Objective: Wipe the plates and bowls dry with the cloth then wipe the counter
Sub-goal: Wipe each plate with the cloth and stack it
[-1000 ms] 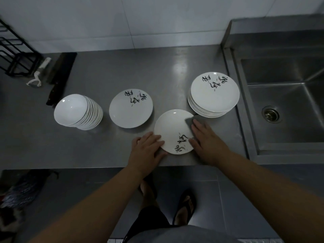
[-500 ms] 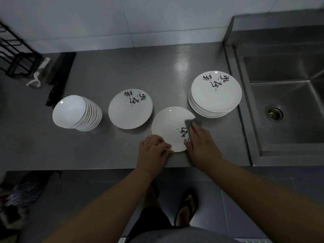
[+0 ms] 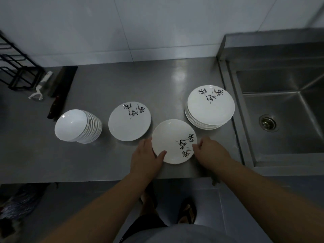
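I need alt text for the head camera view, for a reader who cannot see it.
Two hands hold a white plate with black writing at the front edge of a steel counter: the left hand grips its left rim, the right hand its right rim. Behind lie a single plate, a plate stack, stacked bowls and a sink at right.

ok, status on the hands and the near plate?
Left hand grips near plate at its left rim. Right hand at right rim, grip unclear, cloth unseen. Plate stack close behind.
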Available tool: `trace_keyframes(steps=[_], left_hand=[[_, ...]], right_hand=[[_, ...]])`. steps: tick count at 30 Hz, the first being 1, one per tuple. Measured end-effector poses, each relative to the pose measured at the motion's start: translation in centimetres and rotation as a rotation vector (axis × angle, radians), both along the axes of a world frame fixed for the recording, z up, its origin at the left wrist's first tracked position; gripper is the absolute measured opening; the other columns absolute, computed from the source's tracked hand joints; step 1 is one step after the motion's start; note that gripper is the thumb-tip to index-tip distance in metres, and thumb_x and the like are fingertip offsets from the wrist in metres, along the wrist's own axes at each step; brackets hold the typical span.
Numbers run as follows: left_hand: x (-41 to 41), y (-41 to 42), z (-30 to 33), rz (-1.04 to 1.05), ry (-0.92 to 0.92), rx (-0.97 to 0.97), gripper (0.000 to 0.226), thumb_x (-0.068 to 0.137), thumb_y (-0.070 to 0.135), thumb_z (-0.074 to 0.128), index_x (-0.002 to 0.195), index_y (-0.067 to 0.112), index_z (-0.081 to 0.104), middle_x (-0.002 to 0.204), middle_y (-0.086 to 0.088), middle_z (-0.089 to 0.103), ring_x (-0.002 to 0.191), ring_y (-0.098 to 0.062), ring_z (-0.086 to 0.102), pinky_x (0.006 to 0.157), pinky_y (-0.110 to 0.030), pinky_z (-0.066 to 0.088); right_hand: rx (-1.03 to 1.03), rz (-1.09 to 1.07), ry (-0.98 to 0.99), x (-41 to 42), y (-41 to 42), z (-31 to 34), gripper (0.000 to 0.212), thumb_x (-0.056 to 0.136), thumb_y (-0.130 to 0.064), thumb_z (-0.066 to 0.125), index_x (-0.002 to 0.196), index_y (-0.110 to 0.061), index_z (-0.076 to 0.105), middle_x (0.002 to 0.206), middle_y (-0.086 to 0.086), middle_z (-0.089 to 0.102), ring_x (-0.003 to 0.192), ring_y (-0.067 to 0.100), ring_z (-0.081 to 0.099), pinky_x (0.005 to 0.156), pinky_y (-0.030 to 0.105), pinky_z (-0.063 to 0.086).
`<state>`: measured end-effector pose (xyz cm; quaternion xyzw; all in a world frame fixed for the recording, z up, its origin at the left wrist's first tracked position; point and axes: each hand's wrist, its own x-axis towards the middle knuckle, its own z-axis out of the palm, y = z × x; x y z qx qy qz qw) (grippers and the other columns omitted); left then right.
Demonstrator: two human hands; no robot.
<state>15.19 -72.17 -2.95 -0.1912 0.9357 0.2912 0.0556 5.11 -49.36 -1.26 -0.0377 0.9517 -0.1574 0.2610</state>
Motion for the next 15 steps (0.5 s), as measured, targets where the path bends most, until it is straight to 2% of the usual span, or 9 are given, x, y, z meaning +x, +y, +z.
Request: trace_keyframes(steps=[3,6,8,12,15], left_hand=[[-1.7,-0.4,0.9,0.006,-0.163,0.098,0.073,0.086,0.06,0.059,0.148,0.026,0.04,0.142,-0.002,0.055,0.124,-0.024,0.056,0.099,-0.04,0.05],[-3.4,-0.5,2.0,0.025,-0.283,0.148,0.069,0.092,0.051,0.064,0.144,0.012,0.041,0.139,-0.009,0.057,0.124,-0.029,0.058,0.09,-0.033,0.045],[-4.0,-0.7,2.5,0.031,-0.32,0.157,0.068,0.092,0.051,0.066,0.139,0.008,0.042,0.137,-0.011,0.058,0.122,-0.031,0.059,0.086,-0.031,0.043],[-4.7,-1.8,4.0,0.041,-0.314,0.154,0.072,0.088,0.064,0.063,0.132,0.01,0.046,0.128,-0.01,0.061,0.112,-0.029,0.062,0.084,-0.036,0.05],[-5.2,-2.5,6.9,0.085,-0.222,0.196,0.074,0.087,0.078,0.049,0.127,0.016,0.047,0.115,-0.006,0.067,0.1,-0.025,0.067,0.081,-0.039,0.054]], right_hand=[[0.002,0.028,-0.11,-2.0,-0.8,0.3,0.044,0.1,-0.05,0.049,0.123,-0.016,0.062,0.123,0.011,0.069,0.113,0.031,0.064,0.092,0.038,0.052],[-0.075,0.02,-0.185,-2.9,-2.2,0.9,0.044,0.104,-0.042,0.049,0.135,-0.013,0.061,0.135,0.014,0.065,0.123,0.033,0.061,0.102,0.039,0.049],[-0.092,-0.007,-0.214,-3.3,-2.5,0.9,0.046,0.106,-0.04,0.046,0.135,-0.008,0.062,0.135,0.018,0.064,0.124,0.035,0.06,0.103,0.038,0.048],[-0.185,-0.124,-0.209,-3.2,-2.9,2.9,0.056,0.107,-0.048,0.04,0.133,-0.004,0.061,0.132,0.02,0.065,0.121,0.036,0.061,0.101,0.038,0.047],[-0.337,-0.205,-0.084,-3.1,-3.5,7.0,0.056,0.108,-0.048,0.036,0.14,-0.005,0.052,0.137,0.022,0.059,0.127,0.039,0.055,0.105,0.043,0.043]])
